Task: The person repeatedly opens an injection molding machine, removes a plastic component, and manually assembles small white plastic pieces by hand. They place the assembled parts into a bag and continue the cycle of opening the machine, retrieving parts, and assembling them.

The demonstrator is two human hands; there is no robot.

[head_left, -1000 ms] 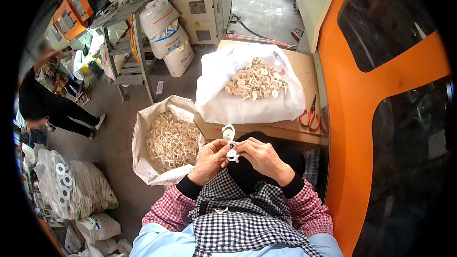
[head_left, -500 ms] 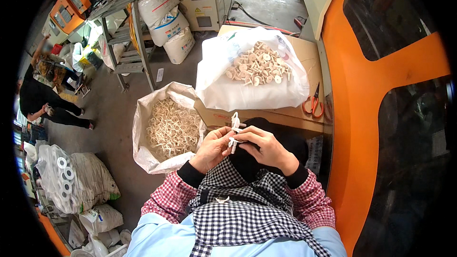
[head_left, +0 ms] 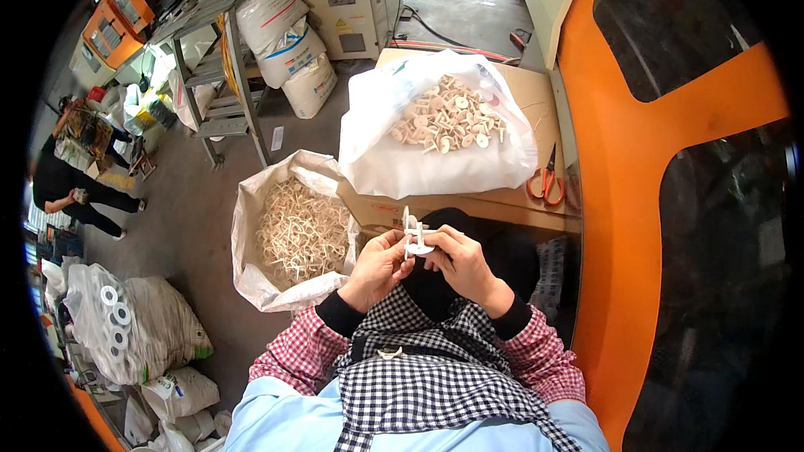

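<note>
In front of my apron, my left hand [head_left: 378,271] and my right hand [head_left: 466,268] meet around a small white plastic moulding [head_left: 419,244]. Round discs and thin stems show on it. The fingers of both hands are closed on the piece and cover part of it. Just beyond lies a white bag [head_left: 368,151], opened wide, with a heap of cream disc-headed pegs [head_left: 452,117] inside. Left of my hands stands a woven sack [head_left: 249,272] full of thin, curly cream plastic scraps [head_left: 301,230].
Red-handled scissors [head_left: 546,184] lie on the cardboard [head_left: 528,92] right of the bag. An orange machine [head_left: 607,226] rises close on my right. Stacked sacks [head_left: 289,50] stand beside a metal step stand [head_left: 224,109]. Another person [head_left: 71,176] is at the far left.
The moulding has turned in my fingers, so a disc now faces up near my right fingertips. My right hand has shifted slightly down and left. The whole view has tilted a little.
</note>
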